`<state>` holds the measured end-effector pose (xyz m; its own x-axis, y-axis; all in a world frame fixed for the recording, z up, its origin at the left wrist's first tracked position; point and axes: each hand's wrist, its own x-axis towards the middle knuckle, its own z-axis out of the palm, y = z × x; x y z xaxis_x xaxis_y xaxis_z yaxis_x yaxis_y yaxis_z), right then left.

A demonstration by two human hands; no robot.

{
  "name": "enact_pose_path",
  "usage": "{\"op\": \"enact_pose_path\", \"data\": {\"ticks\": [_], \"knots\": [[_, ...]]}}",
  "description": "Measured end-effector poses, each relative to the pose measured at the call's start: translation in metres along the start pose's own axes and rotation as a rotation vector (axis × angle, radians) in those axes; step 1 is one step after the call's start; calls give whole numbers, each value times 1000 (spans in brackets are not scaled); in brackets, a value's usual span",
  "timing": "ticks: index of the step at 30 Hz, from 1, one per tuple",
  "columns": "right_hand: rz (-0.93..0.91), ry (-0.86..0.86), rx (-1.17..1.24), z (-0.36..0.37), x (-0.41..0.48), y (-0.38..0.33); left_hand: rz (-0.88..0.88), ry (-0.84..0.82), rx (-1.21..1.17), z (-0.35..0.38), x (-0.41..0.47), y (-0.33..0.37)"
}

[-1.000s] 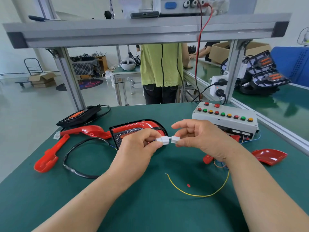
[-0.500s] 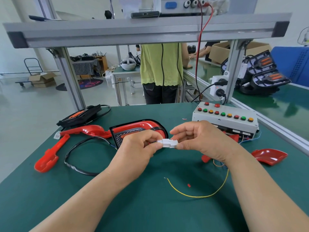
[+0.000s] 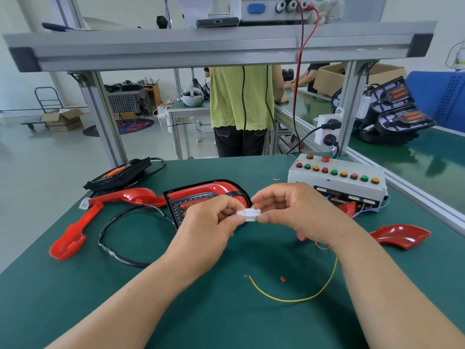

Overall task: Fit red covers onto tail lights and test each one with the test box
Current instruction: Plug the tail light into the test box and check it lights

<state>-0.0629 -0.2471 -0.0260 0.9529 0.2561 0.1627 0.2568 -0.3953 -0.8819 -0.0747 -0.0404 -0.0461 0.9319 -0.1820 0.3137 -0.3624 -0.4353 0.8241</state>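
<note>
I am looking down on the green bench (image 3: 75, 311), with a grey aluminium frame (image 3: 226, 44) spanning its far edge. My left hand (image 3: 206, 227) and right hand (image 3: 299, 212) meet over the middle of the bench, fingertip to fingertip.

The test box (image 3: 337, 180) sits by the far right corner, a row of red, green and yellow buttons along its top. The tail light (image 3: 208, 192) lies just beyond my left hand with a red cover fitted along its far rim; my knuckles hide its near part. A second tail light (image 3: 118, 173) lies near the far left corner.

Three loose covers are in sight:
- A curved cover (image 3: 125, 196) touches the left side of the tail light.
- A long cover (image 3: 73, 238) lies by the left edge.
- A short cover (image 3: 400, 235) lies near the right edge.

A black cable (image 3: 113, 250) loops from the tail light toward the left. A yellow wire (image 3: 302, 298) curves across the bench between my forearms, with a red scrap (image 3: 282, 279) just beside it.

The white connector (image 3: 249, 214) is held above the bench between both hands. Each grip is narrow, thumb and forefinger pinching one end. Its two halves sit pushed together with no gap showing.
</note>
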Motion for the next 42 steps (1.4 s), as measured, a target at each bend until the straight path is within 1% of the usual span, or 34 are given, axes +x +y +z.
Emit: {"op": "enact_pose_path", "data": {"ticks": [2,4,16,20,23,25,28,30,31,33,35,36,37,38,40,41,42], "knots": [[16,26,-99,-2,0,1,-9,17,7,1,1,-1],[41,5,-168,-4,0,2,-11,21,9,2,2,-1],[0,-44,-187,-1,2,4,-54,2,14,6,2,-7],[37,-65,-208,-3,2,7,-53,-4,44,10,0,-7],[100,-114,-304,-4,2,10,-23,-44,144,21,-4,-8],[137,-163,-419,-3,3,11,4,-93,239,27,-6,-7],[194,-218,-528,-2,3,11,80,-137,487,33,-8,-6],[218,-224,-527,-4,3,11,157,-114,637,30,-8,-4],[231,-233,-503,-5,3,11,189,-88,647,28,-7,-2],[270,-266,-394,-9,1,11,251,17,551,18,-2,2],[291,-280,-307,-13,0,11,243,200,430,2,8,1],[284,-250,-289,-15,0,12,212,295,386,-8,15,-3],[264,-173,-275,-15,1,13,158,372,354,-19,22,-9],[231,-53,-268,-15,3,15,79,424,325,-30,29,-16],[162,226,-290,-13,8,20,-118,466,226,-46,38,-33],[139,323,-346,-12,11,21,-216,477,145,-49,41,-41],[132,373,-434,-11,15,23,-301,482,50,-49,43,-47]]}}
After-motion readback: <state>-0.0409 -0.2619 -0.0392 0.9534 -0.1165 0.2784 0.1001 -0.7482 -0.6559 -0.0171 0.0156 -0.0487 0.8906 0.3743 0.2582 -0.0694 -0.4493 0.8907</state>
